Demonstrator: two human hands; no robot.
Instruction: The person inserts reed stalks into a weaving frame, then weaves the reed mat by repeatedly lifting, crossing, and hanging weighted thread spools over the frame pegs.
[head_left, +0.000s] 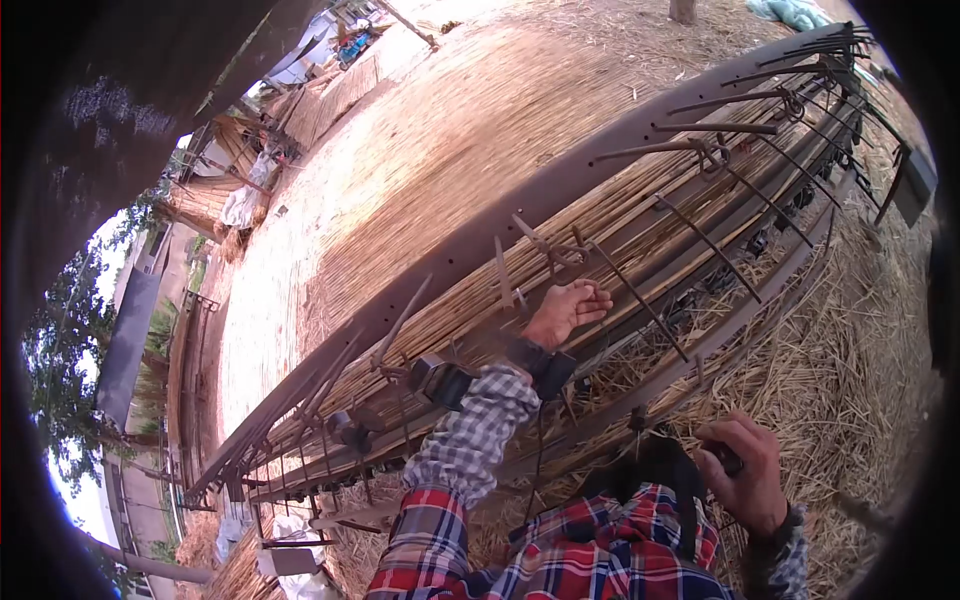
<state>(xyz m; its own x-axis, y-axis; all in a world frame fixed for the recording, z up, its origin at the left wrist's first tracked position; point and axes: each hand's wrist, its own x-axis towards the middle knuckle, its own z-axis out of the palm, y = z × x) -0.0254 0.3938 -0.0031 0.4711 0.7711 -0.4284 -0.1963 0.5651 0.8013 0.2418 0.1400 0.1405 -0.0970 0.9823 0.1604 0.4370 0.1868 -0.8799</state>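
Note:
My left hand is over the long reed-weaving frame, close to a bent metal rod. Its fingers are curled and pressed together; whatever they may pinch is too small to make out. Long thin reeds lie lengthwise in the frame under and beyond this hand. A dark wristband circles the left wrist. My right hand is low at the right, near my body and apart from the frame. Its fingers curl around a small dark object whose kind I cannot tell.
A dark metal beam with holes runs diagonally along the frame, with several rods sticking out. Beyond it lies a wide reed mat. Loose straw covers the ground at right. Reed bundles stand at the back left.

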